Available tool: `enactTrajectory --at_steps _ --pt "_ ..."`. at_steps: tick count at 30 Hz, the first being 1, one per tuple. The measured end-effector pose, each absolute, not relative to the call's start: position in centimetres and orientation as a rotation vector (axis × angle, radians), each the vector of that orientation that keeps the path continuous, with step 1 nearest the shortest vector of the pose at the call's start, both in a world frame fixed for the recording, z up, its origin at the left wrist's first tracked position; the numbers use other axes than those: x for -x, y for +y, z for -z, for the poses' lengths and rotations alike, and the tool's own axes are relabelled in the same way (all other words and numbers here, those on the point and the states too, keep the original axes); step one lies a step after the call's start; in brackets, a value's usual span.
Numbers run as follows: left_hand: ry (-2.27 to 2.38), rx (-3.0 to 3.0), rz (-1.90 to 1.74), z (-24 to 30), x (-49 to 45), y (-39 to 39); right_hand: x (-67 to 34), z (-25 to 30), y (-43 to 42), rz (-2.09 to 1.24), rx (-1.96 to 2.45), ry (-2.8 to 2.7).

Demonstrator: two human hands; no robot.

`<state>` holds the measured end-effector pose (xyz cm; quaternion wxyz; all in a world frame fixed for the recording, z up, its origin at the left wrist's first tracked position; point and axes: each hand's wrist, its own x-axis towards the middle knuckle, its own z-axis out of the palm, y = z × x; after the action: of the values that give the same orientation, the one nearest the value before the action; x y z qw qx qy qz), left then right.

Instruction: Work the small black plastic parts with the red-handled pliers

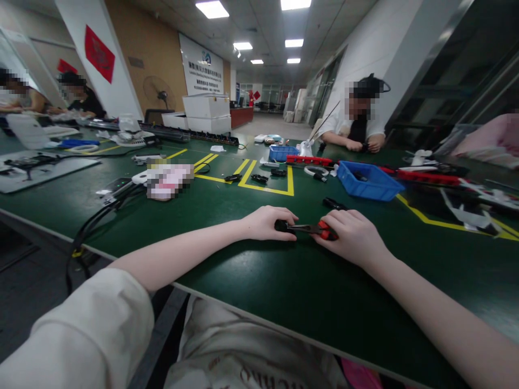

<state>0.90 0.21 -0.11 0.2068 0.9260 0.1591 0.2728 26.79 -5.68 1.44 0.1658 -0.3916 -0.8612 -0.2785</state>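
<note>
Over the green table, my left hand (267, 222) pinches a small black part (281, 226) whose exact kind I cannot make out. My right hand (351, 233) is wrapped round the red-and-black handles of needle-nose pliers (326, 230). Their thin metal jaws point left and meet the black part between my left fingers; whether they grip it is too small to tell. Just behind my right hand lies a dark black piece (334, 203), partly covered by the hand.
Several small black parts (259, 178) lie by yellow tape lines. Blue bins (367, 186) and red strips (310, 161) stand farther back. On the left are a pink phone-like item (170, 181) and black cables (95, 219). A co-worker (357, 121) sits across the table.
</note>
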Motion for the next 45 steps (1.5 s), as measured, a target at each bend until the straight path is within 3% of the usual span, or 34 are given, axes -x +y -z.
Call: enactTrajectory --at_steps 45 --pt "0.419 -2.681 -0.618 -0.1 -0.7 0.5 -27.0 -0.4 -4.8 0.421 1.204 -2.445"
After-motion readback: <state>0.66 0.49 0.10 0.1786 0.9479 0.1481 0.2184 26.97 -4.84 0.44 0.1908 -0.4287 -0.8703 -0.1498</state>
